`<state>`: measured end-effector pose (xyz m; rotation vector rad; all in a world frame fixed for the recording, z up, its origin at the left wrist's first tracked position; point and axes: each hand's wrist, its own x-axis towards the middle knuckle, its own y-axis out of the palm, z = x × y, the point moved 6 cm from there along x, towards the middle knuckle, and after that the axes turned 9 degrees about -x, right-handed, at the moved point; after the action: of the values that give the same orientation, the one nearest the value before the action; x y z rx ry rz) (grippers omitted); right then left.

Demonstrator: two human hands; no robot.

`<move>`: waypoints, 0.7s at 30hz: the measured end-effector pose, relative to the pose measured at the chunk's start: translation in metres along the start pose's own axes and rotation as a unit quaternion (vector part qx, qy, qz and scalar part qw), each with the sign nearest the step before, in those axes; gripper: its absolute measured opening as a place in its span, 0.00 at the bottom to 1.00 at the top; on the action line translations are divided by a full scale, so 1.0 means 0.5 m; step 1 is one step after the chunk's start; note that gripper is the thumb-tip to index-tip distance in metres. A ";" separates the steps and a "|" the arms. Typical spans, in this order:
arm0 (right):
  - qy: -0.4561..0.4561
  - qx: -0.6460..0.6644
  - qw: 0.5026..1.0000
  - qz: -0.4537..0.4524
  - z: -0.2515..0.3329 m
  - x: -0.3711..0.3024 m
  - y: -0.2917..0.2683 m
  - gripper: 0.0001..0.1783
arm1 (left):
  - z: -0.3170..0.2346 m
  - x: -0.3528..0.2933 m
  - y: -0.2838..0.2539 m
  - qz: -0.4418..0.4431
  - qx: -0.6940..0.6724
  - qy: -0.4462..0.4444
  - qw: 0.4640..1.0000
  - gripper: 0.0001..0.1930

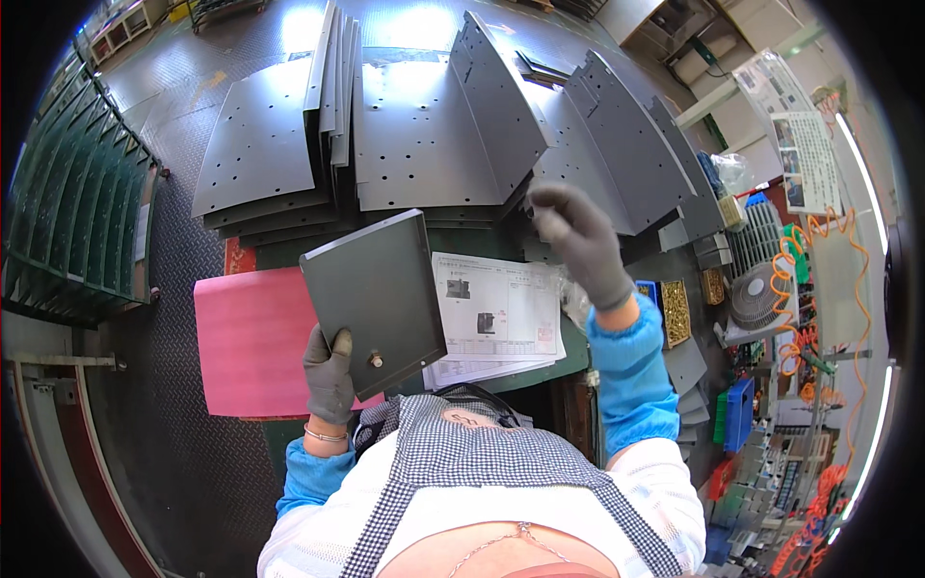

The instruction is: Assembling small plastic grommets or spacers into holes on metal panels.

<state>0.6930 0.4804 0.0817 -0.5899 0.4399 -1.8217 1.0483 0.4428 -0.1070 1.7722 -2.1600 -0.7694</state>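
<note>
My left hand (330, 374), in a dark grey glove, grips the lower left edge of a dark grey sheet-metal panel (371, 289). The panel is tilted, with folded edges and a small metal fastener (376, 360) near its bottom. My right hand (585, 243), gloved too, is raised in front of the metal sheets, apart from the panel. Its fingers are curled together and slightly blurred; whatever they may hold is too small to make out. Below and left of that hand, printed drawing sheets (501, 308) lie on the table, partly covered by the panel.
Large bent metal sheets (414, 135) stand stacked across the far side. A pink sheet (255, 342) lies at the left. Right of my forearm sits a bin of small brass-coloured parts (676, 313), and beyond it a fan (759, 294). A green rack (77, 183) stands far left.
</note>
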 end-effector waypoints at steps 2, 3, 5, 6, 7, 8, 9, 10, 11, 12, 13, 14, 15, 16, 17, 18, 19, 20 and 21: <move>-0.006 -0.061 0.998 -0.034 0.002 0.069 -0.017 0.17 | -0.021 0.014 0.016 -0.013 -0.013 0.013 1.000 0.13; -0.067 -0.202 0.974 -0.082 0.022 0.102 -0.030 0.19 | -0.035 0.025 0.027 -0.016 -0.016 0.012 1.000 0.13; -0.129 -0.333 0.926 -0.121 0.029 0.167 -0.022 0.21 | -0.090 0.053 0.075 0.054 -0.084 0.003 0.995 0.13; -0.123 -0.407 0.897 -0.121 0.016 0.197 -0.020 0.22 | -0.111 0.071 0.097 0.052 -0.086 0.001 0.995 0.13; -0.116 -0.479 0.861 -0.122 0.005 0.214 -0.018 0.24 | -0.148 0.090 0.127 0.069 -0.070 0.063 0.993 0.13; -0.116 -0.480 0.861 -0.119 -0.013 0.222 -0.012 0.24 | -0.181 0.107 0.158 0.084 -0.052 0.125 0.987 0.14; -0.073 -0.531 0.841 -0.069 -0.048 0.233 -0.004 0.25 | -0.196 0.128 0.192 0.084 -0.054 0.123 0.987 0.14; -0.033 -0.575 0.817 -0.017 -0.075 0.243 0.009 0.25 | -0.223 0.146 0.220 0.070 -0.084 0.176 0.978 0.14; -0.034 -0.618 0.785 -0.011 -0.075 0.241 0.017 0.26 | -0.247 0.169 0.241 0.055 -0.113 0.229 0.965 0.14; -0.037 -0.616 0.787 -0.011 -0.077 0.247 0.023 0.26 | -0.255 0.204 0.261 0.053 -0.110 0.232 0.965 0.14; -0.047 -0.610 0.791 -0.018 -0.078 0.245 0.022 0.26 | -0.272 0.232 0.280 0.049 -0.108 0.285 0.951 0.14; -0.056 -0.604 0.795 -0.025 -0.079 0.241 0.021 0.26 | -0.287 0.254 0.300 0.046 -0.105 0.335 0.935 0.14; -0.053 -0.603 0.796 -0.025 -0.082 0.241 0.021 0.26 | -0.305 0.275 0.326 0.009 -0.078 0.359 0.930 0.14; -0.050 -0.588 0.807 -0.023 -0.085 0.240 0.016 0.26 | -0.314 0.301 0.351 -0.027 -0.053 0.381 0.923 0.14; -0.052 -0.570 0.820 -0.021 -0.085 0.244 0.018 0.26 | -0.312 0.347 0.364 -0.027 -0.051 0.381 0.923 0.14; -0.054 -0.569 0.820 -0.021 -0.087 0.245 0.020 0.26 | -0.310 0.394 0.378 -0.009 -0.048 0.402 0.914 0.14; -0.060 -0.551 0.832 -0.027 -0.093 0.243 0.021 0.26 | -0.302 0.433 0.394 0.009 -0.045 0.422 0.905 0.14; -0.066 -0.534 0.842 -0.034 -0.095 0.240 0.016 0.25 | -0.294 0.458 0.417 0.010 -0.046 0.422 0.905 0.14; -0.066 -0.535 0.841 -0.034 -0.098 0.238 0.008 0.25 | -0.278 0.482 0.444 -0.015 0.013 0.409 0.912 0.14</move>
<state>0.6362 0.3666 0.0614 -1.4847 1.3775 -1.4501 0.8762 0.2047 0.0943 1.7044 -1.5659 0.0398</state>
